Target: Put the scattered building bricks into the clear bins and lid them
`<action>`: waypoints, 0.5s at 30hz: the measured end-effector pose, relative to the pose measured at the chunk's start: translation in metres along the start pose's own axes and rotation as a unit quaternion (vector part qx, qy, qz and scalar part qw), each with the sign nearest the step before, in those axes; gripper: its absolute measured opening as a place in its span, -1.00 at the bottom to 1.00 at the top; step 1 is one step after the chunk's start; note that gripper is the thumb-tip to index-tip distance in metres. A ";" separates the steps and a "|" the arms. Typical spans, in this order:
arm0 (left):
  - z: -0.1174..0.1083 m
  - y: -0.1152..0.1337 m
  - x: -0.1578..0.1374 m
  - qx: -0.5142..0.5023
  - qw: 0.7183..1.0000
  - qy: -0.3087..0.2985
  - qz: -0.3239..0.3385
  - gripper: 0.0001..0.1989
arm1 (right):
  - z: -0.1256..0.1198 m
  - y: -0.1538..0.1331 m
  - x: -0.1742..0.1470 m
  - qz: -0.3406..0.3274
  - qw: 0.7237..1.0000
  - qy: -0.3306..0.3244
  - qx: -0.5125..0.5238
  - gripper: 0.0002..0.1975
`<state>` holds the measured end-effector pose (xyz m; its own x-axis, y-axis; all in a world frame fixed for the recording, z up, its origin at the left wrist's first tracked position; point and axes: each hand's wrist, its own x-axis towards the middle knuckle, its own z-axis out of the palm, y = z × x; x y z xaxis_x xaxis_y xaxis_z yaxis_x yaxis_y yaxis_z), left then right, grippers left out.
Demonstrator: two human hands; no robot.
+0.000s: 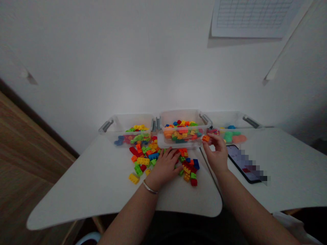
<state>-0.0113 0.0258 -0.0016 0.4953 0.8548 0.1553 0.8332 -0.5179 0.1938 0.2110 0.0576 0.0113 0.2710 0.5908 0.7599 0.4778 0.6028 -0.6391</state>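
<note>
My left hand lies with fingers spread on a heap of coloured toy bricks, a bracelet round its wrist. Among the loose bricks are a yellow brick, a blue brick and a dark red brick. Between thumb and fingertips, my right hand pinches an orange brick, just off the right front corner of the middle clear bin. That bin holds many mixed bricks. Some bricks under my left palm are hidden.
A left clear bin holds coloured pieces; a right clear bin has rounded shapes in it. A phone lies right of my right hand. Two white table tops meet at a seam. Behind them rises a wall with a printed sheet.
</note>
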 end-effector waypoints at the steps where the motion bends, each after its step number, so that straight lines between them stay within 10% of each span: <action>1: 0.000 0.000 0.000 -0.001 1.000 0.001 0.001 -0.42 | 0.002 -0.002 0.007 0.007 1.000 0.022 0.017 -0.73; 7: 0.000 0.000 -0.001 0.000 1.000 -0.004 0.000 -0.42 | 0.023 -0.006 0.060 0.070 0.993 0.042 0.088 -0.69; 15: -0.002 0.002 0.000 0.001 1.000 -0.010 -0.005 -0.43 | 0.064 -0.021 0.104 0.081 0.975 -0.186 -0.096 -0.79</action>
<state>-0.0104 0.0246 0.0009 0.4910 0.8608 0.1344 0.8390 -0.5087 0.1933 0.1760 0.1407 0.0961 0.0509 0.8445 0.5331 0.6108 0.3960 -0.6856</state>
